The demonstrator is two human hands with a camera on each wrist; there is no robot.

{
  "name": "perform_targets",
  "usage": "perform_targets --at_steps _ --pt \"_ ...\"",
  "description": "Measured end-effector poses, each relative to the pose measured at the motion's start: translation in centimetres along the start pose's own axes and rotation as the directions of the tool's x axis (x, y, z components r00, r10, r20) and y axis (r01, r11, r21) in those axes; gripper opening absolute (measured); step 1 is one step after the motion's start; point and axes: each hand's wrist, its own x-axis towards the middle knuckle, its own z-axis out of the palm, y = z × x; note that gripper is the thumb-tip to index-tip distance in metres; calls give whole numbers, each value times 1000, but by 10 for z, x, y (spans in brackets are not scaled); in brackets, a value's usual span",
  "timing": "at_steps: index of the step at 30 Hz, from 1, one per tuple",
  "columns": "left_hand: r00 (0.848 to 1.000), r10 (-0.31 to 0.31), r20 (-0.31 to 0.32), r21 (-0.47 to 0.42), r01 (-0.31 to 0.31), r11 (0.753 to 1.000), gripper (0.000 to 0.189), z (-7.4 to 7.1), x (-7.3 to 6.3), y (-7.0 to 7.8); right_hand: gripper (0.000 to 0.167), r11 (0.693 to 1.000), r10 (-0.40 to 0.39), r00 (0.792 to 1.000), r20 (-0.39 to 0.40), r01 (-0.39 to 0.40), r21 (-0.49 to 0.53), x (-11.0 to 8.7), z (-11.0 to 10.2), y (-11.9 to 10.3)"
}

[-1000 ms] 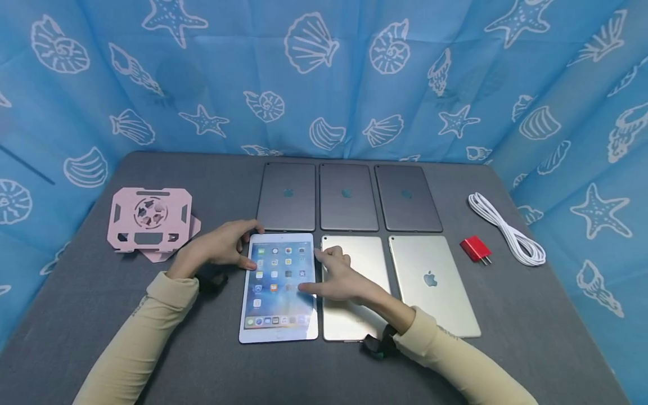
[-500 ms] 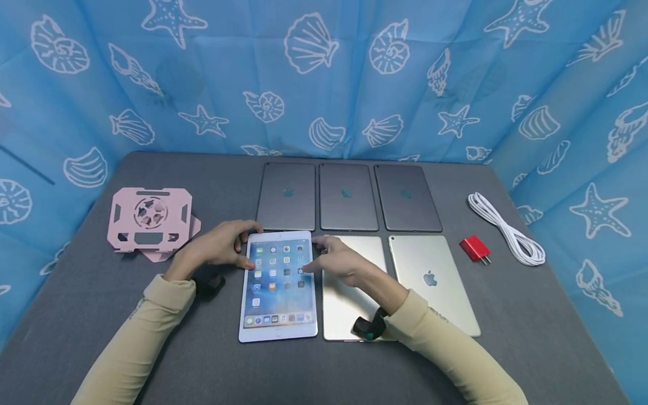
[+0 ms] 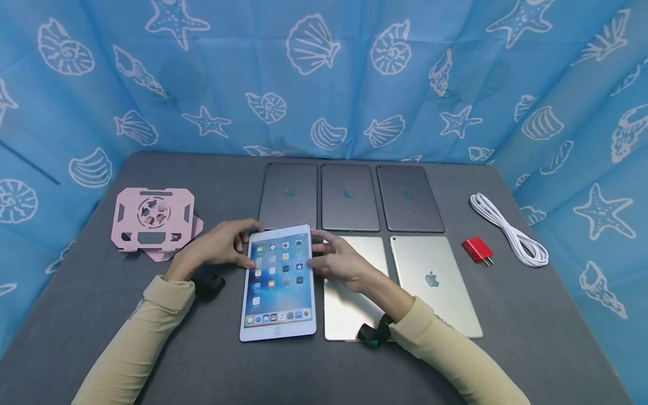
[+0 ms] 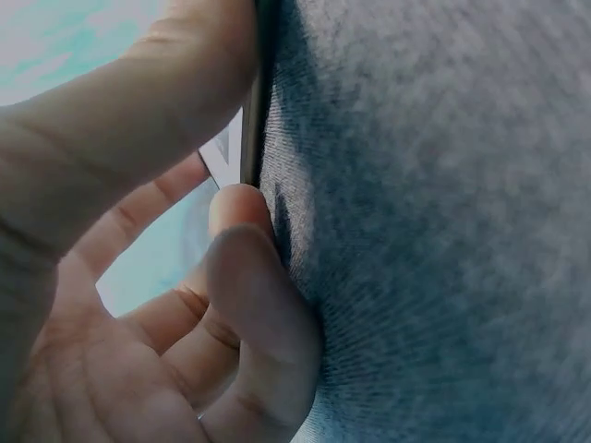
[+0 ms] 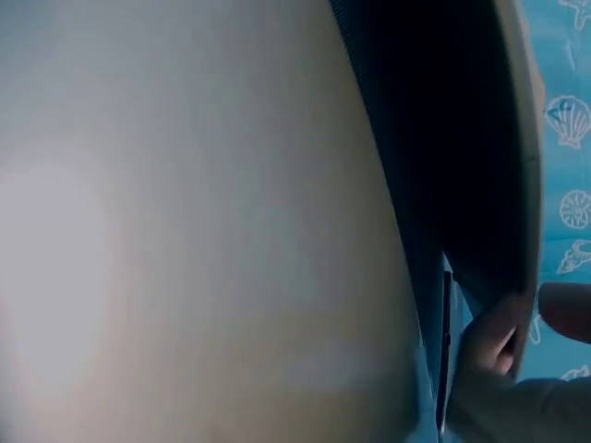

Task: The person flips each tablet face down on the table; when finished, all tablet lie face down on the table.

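Observation:
A white tablet (image 3: 280,287) with its home screen lit is between both hands in the head view. My left hand (image 3: 217,244) grips its upper left side, the thumb on the front edge and the fingers at the corner. On the upper right side my right hand (image 3: 344,264) pinches the edge, thumb on the front and fingers partly hidden behind. In the right wrist view, the tablet's edge (image 5: 532,185) is raised above the table, with dark space beneath. The left wrist view shows the left hand (image 4: 120,360) close to the cloth, holding the tablet's side.
Three dark grey tablets (image 3: 349,197) lie face down in the back row. Two gold tablets (image 3: 435,281) lie face down at right, one partly under my right forearm. A pink stand (image 3: 154,219) sits left. A red charger (image 3: 477,249) and coiled white cable (image 3: 508,230) lie far right.
My right hand has moved from over the screen to the tablet's right edge and now pinches it. The tablet's far right side has risen and tilted. My left hand has stayed in place.

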Motion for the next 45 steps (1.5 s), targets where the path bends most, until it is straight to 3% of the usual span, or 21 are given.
perform_targets --at_steps 6,22,33,39,45 --pt "1000 1 2 -4 -1 1000 73 1 -1 2 70 997 -53 999 9 52 51 -3 -1 0" --pt "1000 22 -17 36 -21 999 76 4 4 11 75 971 -192 975 108 173 163 -12 -3 -3" --pt "1000 26 -5 19 -26 999 78 9 6 19 76 967 -214 969 123 193 165 -14 -2 -4" --pt "998 59 -13 -5 -59 998 75 11 7 27 78 970 -219 965 146 199 140 -15 -1 -6" --pt "998 60 -32 -13 -61 998 76 17 10 36 76 966 -249 951 184 231 112 -17 1 -11"
